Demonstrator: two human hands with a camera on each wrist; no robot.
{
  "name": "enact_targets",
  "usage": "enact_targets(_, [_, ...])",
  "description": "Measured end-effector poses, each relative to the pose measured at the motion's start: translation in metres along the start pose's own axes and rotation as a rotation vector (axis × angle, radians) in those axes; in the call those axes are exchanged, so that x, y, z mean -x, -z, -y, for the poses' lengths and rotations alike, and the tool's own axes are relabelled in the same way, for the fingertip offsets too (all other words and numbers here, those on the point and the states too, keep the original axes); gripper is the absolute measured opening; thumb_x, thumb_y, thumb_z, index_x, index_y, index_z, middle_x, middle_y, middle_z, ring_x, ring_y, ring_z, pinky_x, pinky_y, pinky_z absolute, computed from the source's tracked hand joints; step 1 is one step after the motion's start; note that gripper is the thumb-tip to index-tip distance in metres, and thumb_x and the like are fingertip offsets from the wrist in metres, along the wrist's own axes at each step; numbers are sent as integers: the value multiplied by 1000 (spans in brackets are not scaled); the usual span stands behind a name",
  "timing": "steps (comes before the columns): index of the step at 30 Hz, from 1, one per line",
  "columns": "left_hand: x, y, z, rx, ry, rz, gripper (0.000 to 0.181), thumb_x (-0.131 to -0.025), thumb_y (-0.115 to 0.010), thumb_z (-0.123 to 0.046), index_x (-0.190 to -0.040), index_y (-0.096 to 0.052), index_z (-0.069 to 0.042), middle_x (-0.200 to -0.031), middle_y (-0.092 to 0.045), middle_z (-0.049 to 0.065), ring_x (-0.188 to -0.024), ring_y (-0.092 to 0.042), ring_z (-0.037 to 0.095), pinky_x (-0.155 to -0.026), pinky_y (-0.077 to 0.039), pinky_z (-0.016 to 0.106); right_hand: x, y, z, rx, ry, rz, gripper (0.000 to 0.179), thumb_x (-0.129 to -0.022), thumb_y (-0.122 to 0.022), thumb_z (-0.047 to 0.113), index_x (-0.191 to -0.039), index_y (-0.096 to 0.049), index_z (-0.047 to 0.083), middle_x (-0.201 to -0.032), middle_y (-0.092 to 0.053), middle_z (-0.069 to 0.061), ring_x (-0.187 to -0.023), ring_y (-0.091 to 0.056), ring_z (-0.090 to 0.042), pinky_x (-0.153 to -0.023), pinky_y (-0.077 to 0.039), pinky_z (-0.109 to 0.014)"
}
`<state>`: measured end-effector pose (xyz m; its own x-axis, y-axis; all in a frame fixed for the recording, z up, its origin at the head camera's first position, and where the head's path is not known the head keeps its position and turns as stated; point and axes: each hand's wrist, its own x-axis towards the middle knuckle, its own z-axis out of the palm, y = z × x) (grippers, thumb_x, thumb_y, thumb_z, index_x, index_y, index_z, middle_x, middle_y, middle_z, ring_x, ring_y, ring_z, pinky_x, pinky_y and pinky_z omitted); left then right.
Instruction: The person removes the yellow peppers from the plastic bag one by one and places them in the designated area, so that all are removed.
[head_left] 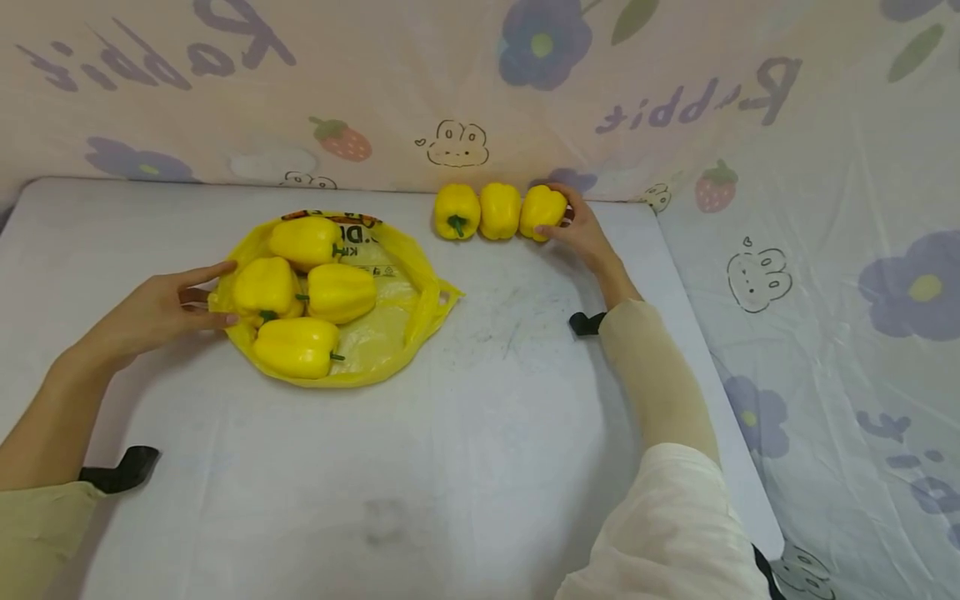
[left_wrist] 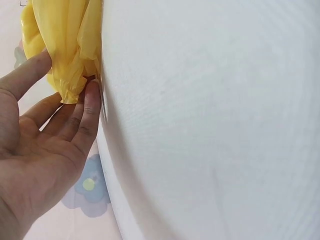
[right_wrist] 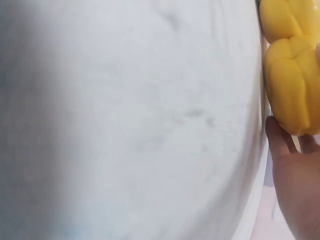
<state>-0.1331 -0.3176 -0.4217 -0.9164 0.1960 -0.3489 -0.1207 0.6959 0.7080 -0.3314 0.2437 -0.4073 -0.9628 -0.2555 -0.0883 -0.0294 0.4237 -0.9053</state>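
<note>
Holding the rightmost yellow bell pepper [head_left: 542,210], the right hand [head_left: 590,239] should press lightly with its curved grip. The left hand [head_left: 150,310], grip spread, touches the plastic bag [head_left: 427,289].

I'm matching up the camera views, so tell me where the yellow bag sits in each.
Head: left of centre, the yellow bag holding four peppers, beside the left hand.
Left wrist: the bag is at upper left, by the fingertips.
Right wrist: not in it.
Shared landmark: the white tabletop, in all three.
</note>
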Motion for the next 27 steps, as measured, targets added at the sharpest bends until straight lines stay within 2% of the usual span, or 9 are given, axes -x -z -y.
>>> enact_targets(8, [0,0,-3,16,-1,6,88,-93,-71,-38,-160,-19,-17,-150,-36,32,-129,-41,49,-98,-38,69,3,4,3,-17,22,55,86,-84,-76,4,-156,-30,12,-158,-31,-9,-136,-38,-28,-115,-31,-39])
enact_targets(11, [0,0,-4,12,2,9,88,-93,-71,-38,-160,-18,-17,-149,-36,33,-129,-41,49,-99,-36,70,3,5,7,-15,19,40,87,-85,-76,7,-157,-29,13,-159,-31,-8,-139,-36,-24,-117,-27,-33])
enact_targets(15, [0,1,-5,2,7,12,88,-93,-71,-38,-160,-17,-17,-149,-36,34,-130,-41,50,-99,-34,71,4,6,14,-16,61,9,83,-86,-76,7,-156,-32,9,-160,-33,-8,-144,-32,-21,-118,-23,-28])
enact_targets(19, [0,1,-6,6,7,20,88,-93,-71,-37,-160,-17,-16,-148,-35,35,-130,-40,51,-98,-36,71,6,3,21,3,136,-19,79,-87,-74,5,-154,-34,6,-159,-34,-10,-147,-29,-22,-120,-18,-26])
enact_targets(22, [1,1,-7,0,6,17,89,-93,-71,-37,-160,-17,-15,-149,-34,35,-129,-40,51,-99,-36,70,8,0,29,9,216,-39,75,-86,-74,4,-152,-37,3,-157,-37,-12,-146,-31,-22,-120,-19,-27])
enact_targets(27, [0,2,-7,-5,1,15,90,-92,-71,-39,-160,-17,-16,-150,-34,34,-130,-40,51,-99,-34,72,13,-10,45,-43,371,-53,68,-84,-73,-4,-145,-43,-5,-152,-42,-20,-142,-36,-28,-120,-21,-30])
